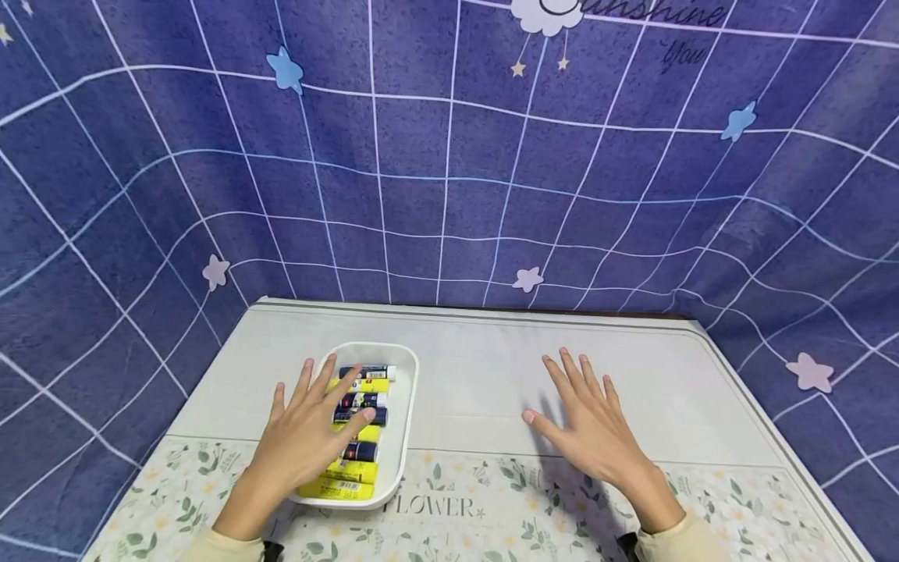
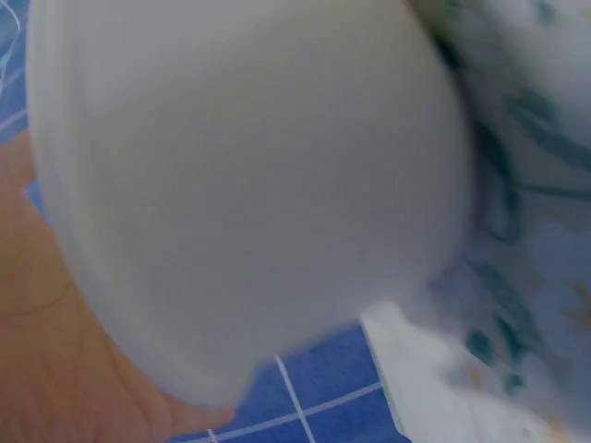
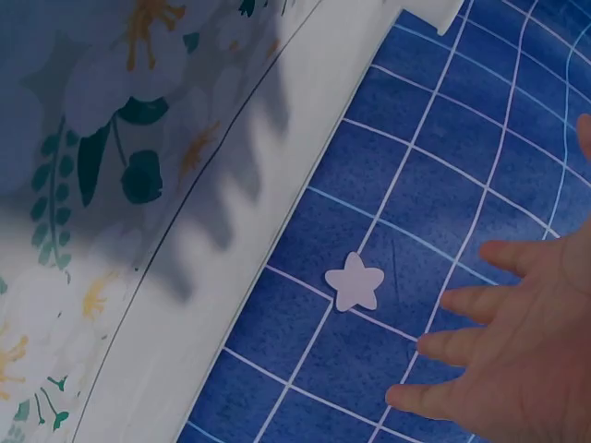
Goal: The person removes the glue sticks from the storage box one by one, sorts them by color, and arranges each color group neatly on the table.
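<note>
On the left of the table, in the head view, is a white tray (image 1: 400,437) with rounded corners. Lying in it in a column are several yellow and dark blue tubes (image 1: 351,470) that look like glue sticks. My left hand (image 1: 302,433) is spread over the tray's left side, hiding part of the tubes, and holds nothing. The left wrist view is filled by the white tray wall (image 2: 259,166), with part of my palm at the left. My right hand (image 1: 593,425), fingers spread and holding nothing, hovers over the table's right half and casts a shadow.
The white table (image 1: 463,375) carries a floral mat (image 1: 456,538) with the word FLOWER along its near side. A blue curtain (image 1: 421,195) with white grid lines and stars hangs behind the table's far edge and round both sides.
</note>
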Tool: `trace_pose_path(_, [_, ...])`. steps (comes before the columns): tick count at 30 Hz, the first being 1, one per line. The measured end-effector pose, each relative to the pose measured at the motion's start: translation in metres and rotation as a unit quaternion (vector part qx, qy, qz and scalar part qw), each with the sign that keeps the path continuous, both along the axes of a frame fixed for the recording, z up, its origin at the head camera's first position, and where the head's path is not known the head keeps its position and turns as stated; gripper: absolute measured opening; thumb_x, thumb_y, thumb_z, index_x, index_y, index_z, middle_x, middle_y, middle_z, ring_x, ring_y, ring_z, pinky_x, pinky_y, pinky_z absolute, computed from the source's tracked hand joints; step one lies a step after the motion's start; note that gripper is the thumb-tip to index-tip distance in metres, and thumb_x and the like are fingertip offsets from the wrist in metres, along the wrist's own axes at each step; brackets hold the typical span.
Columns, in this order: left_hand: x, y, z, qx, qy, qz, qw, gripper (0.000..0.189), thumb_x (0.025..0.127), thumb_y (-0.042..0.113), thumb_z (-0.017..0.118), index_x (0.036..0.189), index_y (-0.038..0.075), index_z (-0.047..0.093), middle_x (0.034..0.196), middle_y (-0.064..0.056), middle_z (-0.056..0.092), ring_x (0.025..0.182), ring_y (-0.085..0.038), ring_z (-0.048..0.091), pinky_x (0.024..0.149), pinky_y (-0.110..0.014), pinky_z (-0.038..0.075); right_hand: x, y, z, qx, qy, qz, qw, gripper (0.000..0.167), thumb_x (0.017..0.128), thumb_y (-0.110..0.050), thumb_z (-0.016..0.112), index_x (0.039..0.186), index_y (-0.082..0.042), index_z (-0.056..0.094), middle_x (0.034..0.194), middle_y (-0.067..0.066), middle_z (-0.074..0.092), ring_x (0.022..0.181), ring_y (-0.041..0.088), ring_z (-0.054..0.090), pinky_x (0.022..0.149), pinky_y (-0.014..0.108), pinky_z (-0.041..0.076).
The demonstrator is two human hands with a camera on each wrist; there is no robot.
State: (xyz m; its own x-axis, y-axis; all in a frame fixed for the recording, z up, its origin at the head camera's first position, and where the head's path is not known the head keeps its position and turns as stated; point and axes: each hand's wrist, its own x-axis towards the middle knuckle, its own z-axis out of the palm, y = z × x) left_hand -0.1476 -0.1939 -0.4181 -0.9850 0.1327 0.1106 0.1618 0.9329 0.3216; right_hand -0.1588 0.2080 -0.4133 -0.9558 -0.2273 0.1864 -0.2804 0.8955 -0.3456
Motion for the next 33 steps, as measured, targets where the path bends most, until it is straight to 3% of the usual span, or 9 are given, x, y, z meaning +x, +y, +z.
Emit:
trace_pose_path(11, [-0.008,-0.035,-0.004,0.082,-0.043,0.0,0.9957,0.076,0.104,0.065,0.04,0.167,0.029,0.017,0.174,-0.021,0.003,0.157,-0.056,0.0,0.115,-0.087,0.007,-0.002,-0.002,0.001,-0.014,0.005,0.008,0.9999,0.089,0.095,-0.066,0.059,0.167,-0.03,0.019,0.175,0.006,0.011,0.161,0.044,0.008,0.127,0.074,0.002])
trace_pose_path(19, [-0.013,-0.049,-0.009,0.141,-0.062,0.013,0.988,0.075,0.106,0.061,0.04,0.168,0.028,0.014,0.174,-0.02,0.001,0.157,-0.055,0.0,0.109,-0.091,0.01,-0.006,-0.007,0.003,-0.035,0.015,0.026,0.9989,0.088,0.096,-0.061,0.061,0.167,-0.029,0.019,0.174,0.01,0.015,0.16,0.045,0.011,0.126,0.074,0.008])
trace_pose_path(27, [-0.016,-0.058,-0.014,0.209,-0.081,0.022,0.9742,0.071,0.107,0.061,0.032,0.168,0.028,0.017,0.175,-0.017,0.005,0.154,-0.056,0.02,0.117,-0.082,0.019,-0.011,-0.012,0.009,-0.133,0.0,0.052,0.9897,0.08,0.099,-0.053,0.063,0.165,-0.031,0.024,0.174,0.005,0.018,0.159,0.041,0.02,0.12,0.078,0.023])
trace_pose_path(33, [-0.016,-0.064,-0.019,0.244,-0.062,0.02,0.9676,0.066,0.111,0.054,0.028,0.164,0.015,0.032,0.163,-0.026,0.038,0.141,-0.052,0.047,0.111,-0.068,0.047,-0.019,-0.019,0.01,-0.22,0.021,0.105,0.9695,0.068,0.101,-0.03,0.067,0.16,-0.019,0.037,0.165,0.011,0.039,0.15,0.04,0.041,0.118,0.063,0.042])
